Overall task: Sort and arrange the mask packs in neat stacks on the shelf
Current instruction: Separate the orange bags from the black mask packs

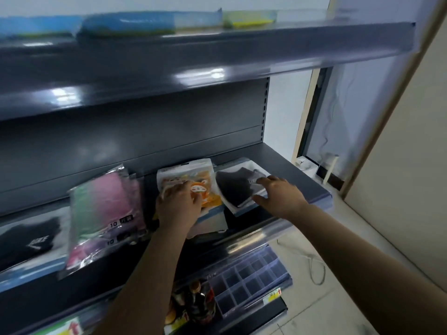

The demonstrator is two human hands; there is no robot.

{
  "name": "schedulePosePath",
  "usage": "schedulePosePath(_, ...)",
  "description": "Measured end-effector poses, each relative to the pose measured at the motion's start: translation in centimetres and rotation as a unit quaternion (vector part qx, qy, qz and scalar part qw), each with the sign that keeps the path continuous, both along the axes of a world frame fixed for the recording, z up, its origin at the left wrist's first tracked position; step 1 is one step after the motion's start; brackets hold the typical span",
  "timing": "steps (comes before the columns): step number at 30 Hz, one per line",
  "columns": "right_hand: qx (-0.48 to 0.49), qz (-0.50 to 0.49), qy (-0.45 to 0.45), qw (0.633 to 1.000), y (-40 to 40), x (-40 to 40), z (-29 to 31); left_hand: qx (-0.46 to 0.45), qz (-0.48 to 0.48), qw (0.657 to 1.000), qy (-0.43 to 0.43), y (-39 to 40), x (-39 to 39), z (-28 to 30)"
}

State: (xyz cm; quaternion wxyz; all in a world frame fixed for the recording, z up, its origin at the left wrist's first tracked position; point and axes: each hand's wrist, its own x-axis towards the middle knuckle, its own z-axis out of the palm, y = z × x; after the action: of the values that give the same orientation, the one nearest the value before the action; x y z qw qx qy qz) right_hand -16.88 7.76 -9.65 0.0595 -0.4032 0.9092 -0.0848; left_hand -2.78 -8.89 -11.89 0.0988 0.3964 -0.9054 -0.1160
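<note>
On the dark grey shelf (285,163) lie several mask packs. My left hand (177,204) rests with curled fingers on an orange cartoon-print pack (191,174) that tops a small stack. To its right, my right hand (280,195) lies flat with straight fingers on a clear pack of black masks (235,187). A stack of pink and green packs (104,211) stands to the left, and a black mask pack (26,240) lies at the far left. Whether my left hand grips the orange pack is unclear.
The upper shelf carries blue packs (128,22) and a yellow-green pack (249,19). Below, a lower shelf holds a clear divider tray (251,279) and dark bottles (198,301). A wall and window frame stand right of the shelf end, with tiled floor beneath.
</note>
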Motion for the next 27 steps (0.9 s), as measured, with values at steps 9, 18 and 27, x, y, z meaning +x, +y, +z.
schedulePosePath(9,0.003,0.002,-0.077,0.997,-3.3,-5.7,-2.0,-0.008,-0.004,0.995,0.100,-0.9,-0.9,-1.6)
schedulePosePath(18,-0.035,0.015,-0.108,0.993,-5.1,-9.0,-3.2,0.136,0.199,0.964,0.112,-0.9,-0.5,-1.7)
schedulePosePath(27,-0.241,0.017,-0.297,0.924,-3.5,-11.8,-3.1,0.200,0.212,0.909,0.296,2.5,-0.7,-1.7)
